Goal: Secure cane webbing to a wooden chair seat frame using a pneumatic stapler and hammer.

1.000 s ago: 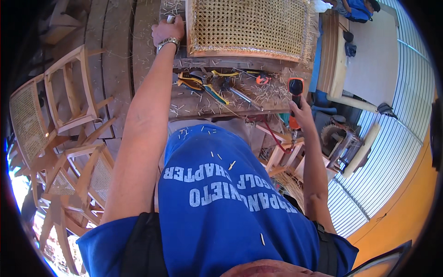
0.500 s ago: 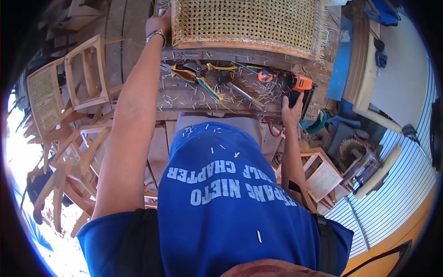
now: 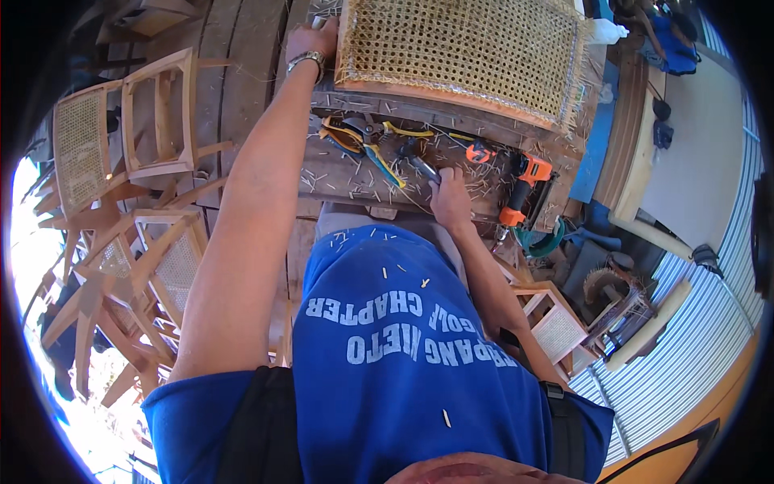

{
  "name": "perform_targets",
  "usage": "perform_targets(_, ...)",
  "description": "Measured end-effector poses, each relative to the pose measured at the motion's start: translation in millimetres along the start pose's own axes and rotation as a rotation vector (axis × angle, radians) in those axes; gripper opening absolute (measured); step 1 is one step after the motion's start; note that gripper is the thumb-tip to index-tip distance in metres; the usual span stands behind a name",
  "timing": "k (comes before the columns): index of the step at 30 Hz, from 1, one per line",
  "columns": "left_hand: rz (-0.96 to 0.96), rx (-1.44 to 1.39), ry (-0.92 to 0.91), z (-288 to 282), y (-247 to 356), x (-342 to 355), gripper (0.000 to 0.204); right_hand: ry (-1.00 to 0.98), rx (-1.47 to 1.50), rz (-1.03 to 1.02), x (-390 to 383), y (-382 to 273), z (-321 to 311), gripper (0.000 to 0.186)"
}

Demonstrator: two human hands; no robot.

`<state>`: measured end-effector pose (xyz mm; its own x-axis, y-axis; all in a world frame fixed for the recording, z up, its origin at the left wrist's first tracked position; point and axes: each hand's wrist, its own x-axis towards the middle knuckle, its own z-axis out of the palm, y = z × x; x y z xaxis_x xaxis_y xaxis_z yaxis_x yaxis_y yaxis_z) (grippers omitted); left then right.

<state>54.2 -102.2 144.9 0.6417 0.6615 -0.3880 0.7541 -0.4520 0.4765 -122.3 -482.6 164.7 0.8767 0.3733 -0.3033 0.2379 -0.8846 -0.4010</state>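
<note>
A framed panel of woven cane (image 3: 459, 56) lies on the wooden workbench. At its left edge is my left hand (image 3: 313, 40), closed around a small greyish piece; most of that piece is hidden, so its kind is unclear. My right hand (image 3: 452, 198) is closed on the handle end of a hammer (image 3: 424, 168) lying on the bench's near part. Left of the hammer are pliers and cutters with yellow, orange and blue grips (image 3: 363, 139). To its right sit an orange tape measure (image 3: 480, 152) and an orange and black air stapler (image 3: 524, 189).
Thin cane scraps litter the bench (image 3: 339, 181). Unfinished wooden chair frames (image 3: 161, 121) crowd the left side. At the right are a blue strip (image 3: 597, 153), a green ring-shaped object (image 3: 542, 240), a small cane-panelled frame (image 3: 556, 327) and a white bottle (image 3: 606, 32).
My right hand has left the air stapler and moved left to the hammer handle. The stapler now stays on the bench. My left hand keeps its place by the panel; the view has shifted slightly.
</note>
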Motion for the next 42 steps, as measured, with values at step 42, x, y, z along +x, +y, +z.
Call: perform_targets(42,-0.024,0.027,0.036,5,2,-1,0.073,0.218,0.284,-0.054,88,-156,-40,0.019)
